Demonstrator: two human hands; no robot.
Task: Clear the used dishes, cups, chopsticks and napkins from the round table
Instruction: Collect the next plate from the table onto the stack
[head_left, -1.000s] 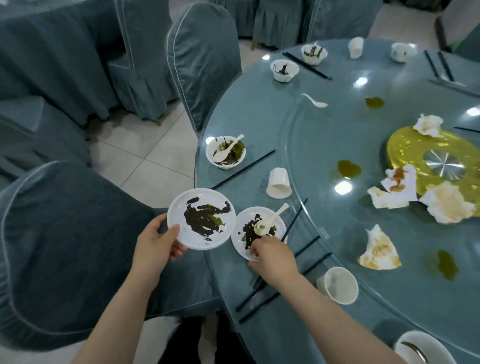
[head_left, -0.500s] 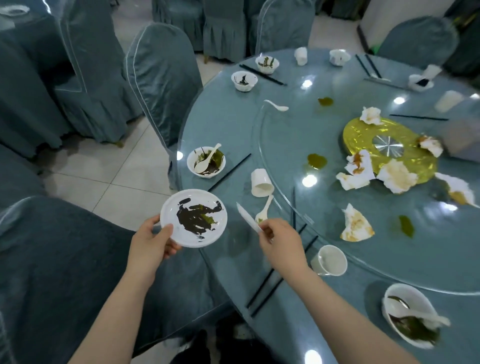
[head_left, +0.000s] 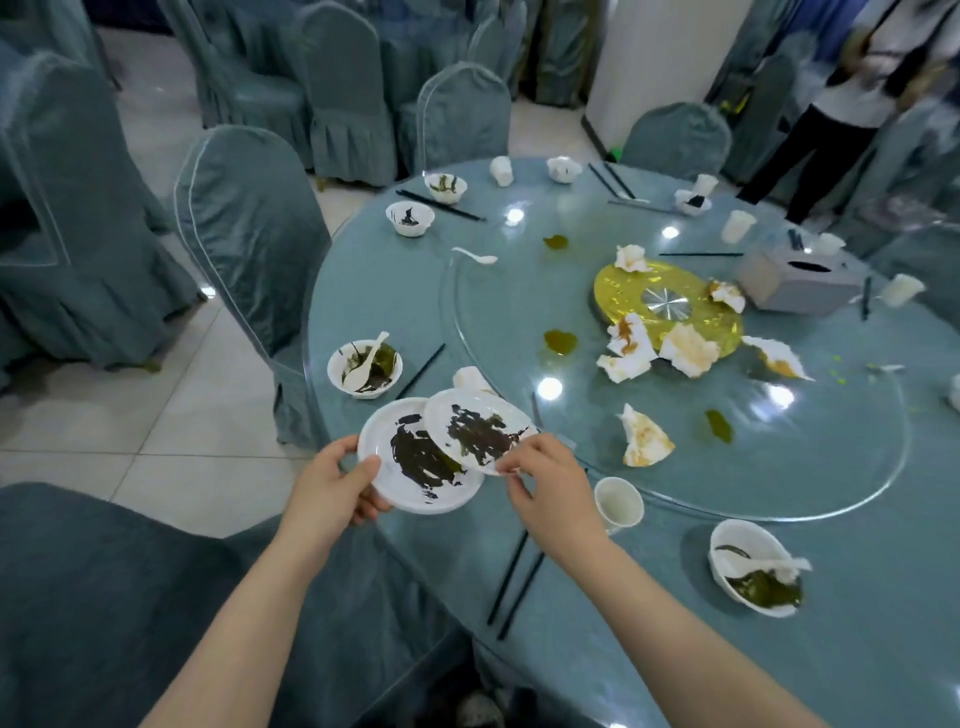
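Both bare forearms reach up from the bottom edge toward the centre of the frame. The left hand (head_left: 332, 488) grasps the lower plate (head_left: 415, 467) at its left rim, thumb on top and fingers curled underneath. The right hand (head_left: 550, 483) pinches the near edge of the upper plate (head_left: 478, 431) between thumb and fingertips, and this plate lies tilted, overlapping the right part of the lower one. Both plates are held at the near left edge of the round desk (head_left: 675, 597).

The fingers of the left hand under the plate are hidden. A white cup (head_left: 470, 378) behind the plates is mostly covered by them. At the upper right a standing person (head_left: 852, 104) is blurred and cut by the frame edge.

The plates are white and thin, each smeared with dark sauce and a little green. Left of them a white bowl (head_left: 364, 369) holds a white spoon and the same dark remains. Near the right hand stands an upright paper cup (head_left: 618, 504), with black chopsticks (head_left: 514, 587) lying below it. Stained crumpled napkins (head_left: 644, 436) lie on the glass turntable (head_left: 779, 467) in the centre right.
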